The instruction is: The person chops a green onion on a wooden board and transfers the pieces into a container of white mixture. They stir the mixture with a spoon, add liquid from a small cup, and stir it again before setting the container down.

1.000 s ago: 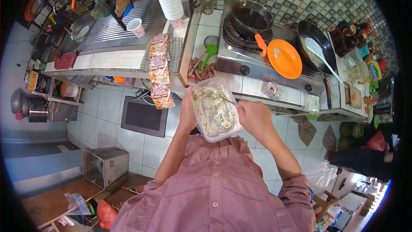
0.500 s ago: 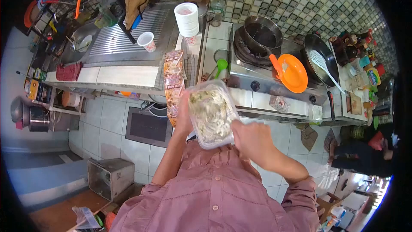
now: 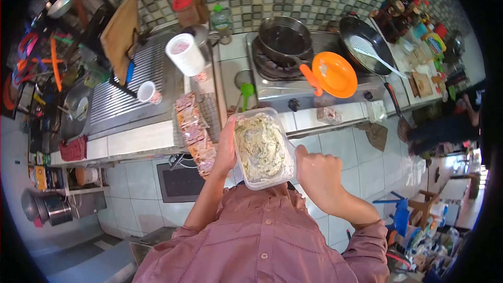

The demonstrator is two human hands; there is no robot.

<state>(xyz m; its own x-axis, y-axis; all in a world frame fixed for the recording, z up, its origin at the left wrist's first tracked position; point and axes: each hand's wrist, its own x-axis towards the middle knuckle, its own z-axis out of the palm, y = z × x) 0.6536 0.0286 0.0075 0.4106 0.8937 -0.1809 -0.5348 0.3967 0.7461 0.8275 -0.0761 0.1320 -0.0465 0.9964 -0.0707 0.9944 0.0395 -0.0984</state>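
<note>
My left hand (image 3: 226, 149) is closed on the left side of a clear plastic container (image 3: 272, 182), held in front of my body. Inside lies a pale, sticky batter (image 3: 259, 149) flecked with green, smeared up the walls. At the container's right edge, my right hand (image 3: 320, 175) makes a fist around a thin utensil, of which only a short bit of handle shows. Its working end cannot be made out. Just left of the container, a strip of printed sachets (image 3: 195, 133) hangs over the counter edge.
A dark pan (image 3: 285, 39) sits on the stove (image 3: 272, 86), with an orange plate (image 3: 335, 75) beside it. Right of these is a wok (image 3: 361, 31) holding a white slotted spatula (image 3: 374, 52). Stacked white cups (image 3: 186, 57) and a green spoon (image 3: 246, 91) lie leftward. Another person (image 3: 445, 126) stands far right.
The whole view has shifted with my head. The right hand has moved slightly outward from the container's right side, and the batter's surface has a different shape.
</note>
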